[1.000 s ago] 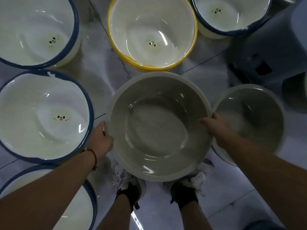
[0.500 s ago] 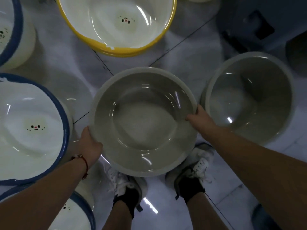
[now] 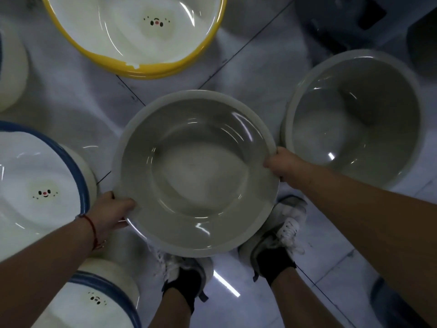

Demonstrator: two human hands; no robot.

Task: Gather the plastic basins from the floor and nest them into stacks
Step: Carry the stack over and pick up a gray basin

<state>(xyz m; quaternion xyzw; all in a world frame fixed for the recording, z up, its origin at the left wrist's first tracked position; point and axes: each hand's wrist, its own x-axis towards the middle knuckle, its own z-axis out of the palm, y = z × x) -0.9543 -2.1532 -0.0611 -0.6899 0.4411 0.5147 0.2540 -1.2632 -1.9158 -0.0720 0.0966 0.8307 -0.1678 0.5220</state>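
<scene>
I hold a plain grey basin (image 3: 196, 174) in the air above my feet. My left hand (image 3: 111, 213) grips its lower left rim and my right hand (image 3: 283, 165) grips its right rim. A second grey basin (image 3: 354, 119), deeper looking, stands on the floor just to the right of it. A white basin with a yellow rim (image 3: 142, 31) and a small face printed inside sits ahead. Two blue-rimmed white basins with faces lie to my left, one (image 3: 40, 181) beside my left hand and another (image 3: 99, 301) under my left forearm.
The floor (image 3: 236, 74) is pale glossy tile with dark joints. My two shoes (image 3: 279, 235) stand below the held basin. Part of another white basin (image 3: 11, 74) shows at the far left edge. A dark stool or box (image 3: 343, 22) stands at the top right.
The held grey basin has risen slightly and shifted toward me, away from the yellow-rimmed one; the view has tipped down and right, showing more of the second grey basin. Both hands keep their grip.
</scene>
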